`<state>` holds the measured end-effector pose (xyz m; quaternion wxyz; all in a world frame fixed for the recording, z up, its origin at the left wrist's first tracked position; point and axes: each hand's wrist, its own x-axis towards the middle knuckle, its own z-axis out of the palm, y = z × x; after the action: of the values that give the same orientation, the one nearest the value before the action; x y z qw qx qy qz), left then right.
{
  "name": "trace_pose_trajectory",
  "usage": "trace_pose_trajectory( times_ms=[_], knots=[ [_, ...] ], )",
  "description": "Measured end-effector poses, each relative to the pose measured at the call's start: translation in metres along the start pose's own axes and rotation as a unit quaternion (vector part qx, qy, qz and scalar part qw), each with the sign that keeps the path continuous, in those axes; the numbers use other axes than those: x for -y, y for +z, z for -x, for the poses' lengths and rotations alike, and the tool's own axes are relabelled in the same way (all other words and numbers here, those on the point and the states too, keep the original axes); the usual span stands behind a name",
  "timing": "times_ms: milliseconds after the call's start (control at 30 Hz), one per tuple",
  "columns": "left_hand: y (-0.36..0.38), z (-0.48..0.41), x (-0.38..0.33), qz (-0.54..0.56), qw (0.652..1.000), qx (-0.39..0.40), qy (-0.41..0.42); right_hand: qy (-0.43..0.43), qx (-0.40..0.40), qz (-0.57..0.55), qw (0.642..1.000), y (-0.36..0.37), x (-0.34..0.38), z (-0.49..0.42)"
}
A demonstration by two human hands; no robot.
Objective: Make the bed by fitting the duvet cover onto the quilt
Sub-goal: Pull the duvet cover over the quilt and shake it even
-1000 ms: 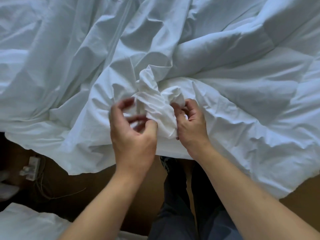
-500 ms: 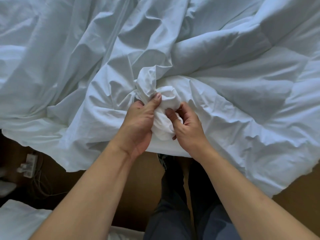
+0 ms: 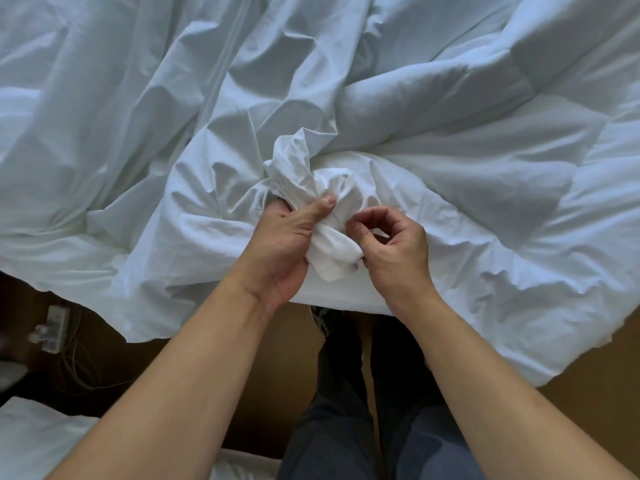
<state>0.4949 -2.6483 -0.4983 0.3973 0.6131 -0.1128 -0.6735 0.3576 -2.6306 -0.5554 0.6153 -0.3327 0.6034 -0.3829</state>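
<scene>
- The white duvet cover (image 3: 450,188) lies crumpled over the quilt across the far and middle of the view; its near edge hangs over the brown floor (image 3: 588,382). Where cover ends and quilt begins cannot be told.
- A twisted bunch of fabric (image 3: 322,209) stands up near the middle of that near edge, between the two hands.
- The left hand (image 3: 277,247) grips the bunch from the left, fingers curled round it and the thumb laid across its front.
- The right hand (image 3: 394,247) sits just right of the bunch, fingers bent, thumb and forefinger nearly meeting at the fabric; whether they actually pinch cloth cannot be told.
- Both bare forearms reach in from the near edge.
- The person's legs in dark blue trousers (image 3: 346,427) stand below the hands.
- A white power strip (image 3: 52,327) with thin cables lies on the floor at the near left.
- Another piece of white bedding (image 3: 38,441) shows in the near left corner.
</scene>
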Motion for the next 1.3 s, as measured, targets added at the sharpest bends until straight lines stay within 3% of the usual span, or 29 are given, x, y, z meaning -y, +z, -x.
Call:
trace_pose_trajectory(
  times_ms=[400, 567, 667, 733, 767, 867, 967, 1000, 1067, 1233, 1300],
  knots=[
    [0.006, -0.001, -0.001, 0.03, 0.999, -0.024, -0.029, 0.0, 0.009, 0.046, 0.999, 0.015, -0.005, 0.005],
    [0.005, 0.002, -0.004, -0.082, 0.993, -0.078, -0.038, 0.02, -0.004, 0.066, 0.998, 0.013, -0.009, 0.009],
    [0.001, 0.008, -0.002, -0.206, 0.956, -0.202, 0.045, 0.019, -0.024, 0.078, 0.997, 0.017, -0.008, 0.009],
    [0.004, 0.018, 0.007, -0.271, 0.899, -0.315, 0.14, 0.0, -0.039, 0.096, 0.995, 0.023, -0.007, 0.011],
    [0.007, 0.024, 0.011, -0.289, 0.877, -0.331, 0.194, -0.008, -0.043, 0.104, 0.994, 0.026, -0.007, 0.012],
    [0.017, 0.029, 0.026, -0.398, 0.841, -0.251, 0.268, -0.026, -0.054, 0.12, 0.991, 0.034, -0.006, 0.016],
    [0.023, 0.019, 0.024, -0.568, 0.77, -0.207, 0.205, -0.034, -0.059, 0.135, 0.988, 0.037, -0.005, 0.017],
    [0.023, 0.016, 0.021, -0.586, 0.762, -0.197, 0.192, -0.033, -0.06, 0.136, 0.988, 0.036, -0.005, 0.017],
    [0.018, 0.013, 0.014, -0.581, 0.776, -0.152, 0.194, -0.029, -0.059, 0.134, 0.989, 0.033, -0.005, 0.018],
    [-0.002, -0.002, 0.006, -0.483, 0.859, 0.03, 0.169, -0.009, -0.024, 0.103, 0.994, 0.016, -0.016, 0.039],
    [0.001, -0.007, 0.01, -0.457, 0.874, 0.059, 0.157, 0.084, -0.1, 0.004, 0.991, 0.006, -0.035, 0.059]
  ],
)
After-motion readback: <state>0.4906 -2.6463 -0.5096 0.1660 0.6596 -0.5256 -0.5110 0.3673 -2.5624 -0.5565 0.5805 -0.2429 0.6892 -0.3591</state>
